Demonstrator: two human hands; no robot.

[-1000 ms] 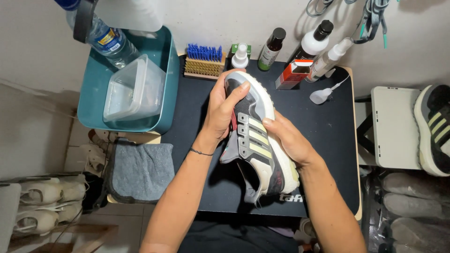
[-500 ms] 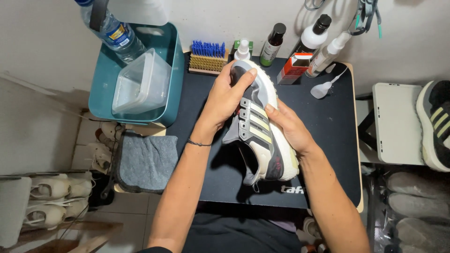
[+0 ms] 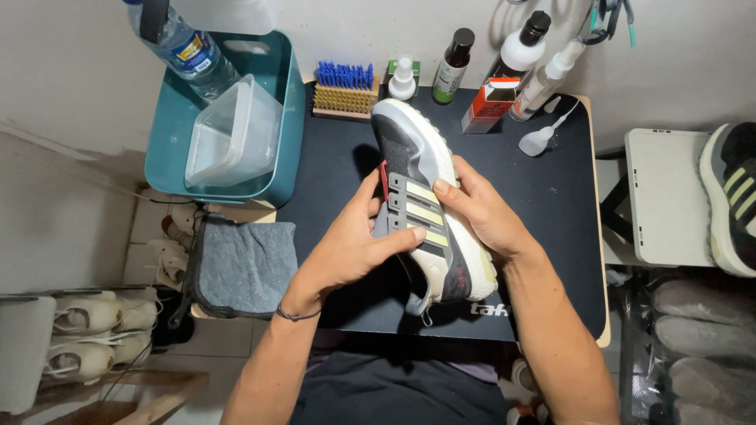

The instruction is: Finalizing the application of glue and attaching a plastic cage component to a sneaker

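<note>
Both my hands hold a grey sneaker (image 3: 417, 185) with three pale stripes and a white sole over a black table mat (image 3: 551, 212). The shoe lies on its side, toe pointing away from me. My left hand (image 3: 354, 248) grips its middle from the left, thumb lying across the stripes. My right hand (image 3: 480, 208) wraps the sole side from the right, fingers on the stripes. The heel points toward me.
A teal bin (image 3: 287, 118) holding a clear plastic tub (image 3: 232, 134) and a water bottle (image 3: 185, 51) stands at left. Brushes (image 3: 344, 90), several bottles (image 3: 453, 67) and a small dropper (image 3: 539, 140) line the mat's far edge. A grey cloth (image 3: 244, 267) lies lower left. Another sneaker (image 3: 732, 197) sits at right.
My left hand has slid from the shoe's toe down to its middle. The toe end is now uncovered. The shoe stays held over the mat.
</note>
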